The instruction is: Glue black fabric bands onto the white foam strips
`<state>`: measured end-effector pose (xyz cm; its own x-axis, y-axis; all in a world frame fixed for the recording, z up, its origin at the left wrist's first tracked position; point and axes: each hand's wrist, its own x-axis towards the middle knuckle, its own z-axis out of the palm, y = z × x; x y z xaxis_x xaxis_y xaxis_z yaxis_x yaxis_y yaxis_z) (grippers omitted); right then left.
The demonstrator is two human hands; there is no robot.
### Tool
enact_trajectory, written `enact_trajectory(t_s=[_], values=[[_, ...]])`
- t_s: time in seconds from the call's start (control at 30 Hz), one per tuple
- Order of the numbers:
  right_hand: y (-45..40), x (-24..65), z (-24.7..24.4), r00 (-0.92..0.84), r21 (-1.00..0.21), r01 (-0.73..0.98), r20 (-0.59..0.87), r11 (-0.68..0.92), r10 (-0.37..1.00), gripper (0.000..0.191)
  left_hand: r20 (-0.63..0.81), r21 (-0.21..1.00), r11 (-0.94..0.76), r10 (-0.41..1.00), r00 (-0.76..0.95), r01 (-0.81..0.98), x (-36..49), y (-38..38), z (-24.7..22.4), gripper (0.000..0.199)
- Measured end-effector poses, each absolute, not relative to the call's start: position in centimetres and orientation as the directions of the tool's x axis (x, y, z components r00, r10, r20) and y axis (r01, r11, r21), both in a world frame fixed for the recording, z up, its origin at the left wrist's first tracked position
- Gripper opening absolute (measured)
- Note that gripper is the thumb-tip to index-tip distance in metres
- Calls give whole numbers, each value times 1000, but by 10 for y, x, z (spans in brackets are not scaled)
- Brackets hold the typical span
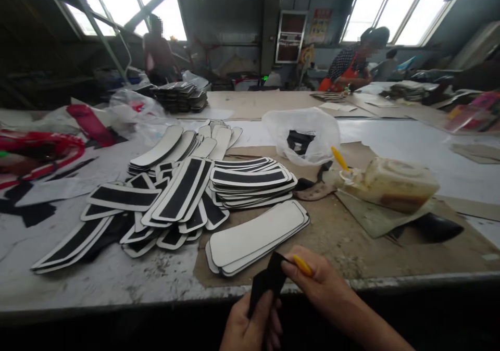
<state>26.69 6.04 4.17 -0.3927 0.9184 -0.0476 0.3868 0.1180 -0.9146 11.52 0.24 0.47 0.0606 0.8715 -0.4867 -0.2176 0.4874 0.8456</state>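
My left hand [255,322] grips a black piece [267,283] between thumb and fingers at the table's front edge. My right hand [316,273] pinches the top of that black piece and also holds a yellow tool [302,265], whose far end is hidden. Just beyond lies a short stack of curved white pieces [258,236] on brown paper. Behind it sits a neat stack of white-bordered black strips [252,176]. Similar strips [175,189] are heaped loosely to the left.
A stained plastic container [398,184] lies on its side at right, near a yellow handle [339,158]. A clear bag [302,137] holds black pieces. Red plastic [47,148] is at far left. Two people [351,62] [158,54] are across the room.
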Motion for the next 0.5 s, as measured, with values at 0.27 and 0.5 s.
enact_trajectory(t_s=[0.27, 0.5], values=[[52, 239, 26, -454, -942, 53, -317, -330, 832, 32, -450, 807, 433, 891, 56, -402, 120, 9, -1, 50], [66, 248, 37, 40, -954, 105, -277, -280, 960, 39, -457, 839, 463, 885, 91, -287, 103, -4, -8, 54]])
